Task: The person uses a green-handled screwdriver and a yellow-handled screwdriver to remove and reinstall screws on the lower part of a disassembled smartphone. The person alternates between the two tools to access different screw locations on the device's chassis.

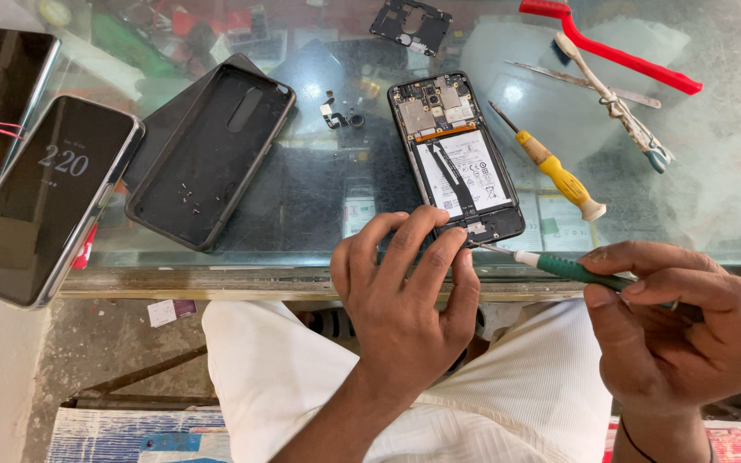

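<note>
An opened black phone [454, 154] with its back off lies on the glass counter [319, 214], battery and circuit board showing. My left hand [405, 287] rests at the phone's near end, its fingertips pressing on the bottom edge. My right hand [679, 321] grips a green-handled screwdriver [572, 268], whose thin tip points left to the phone's bottom corner, right beside my left fingertips.
A black phone case [212, 154] holding tiny screws lies left of centre. Two dark-screened phones [40, 201] sit at the far left. A yellow screwdriver [555, 167], a red brush [611, 47], tweezers [619, 107] and small loose parts [340, 116] lie further back.
</note>
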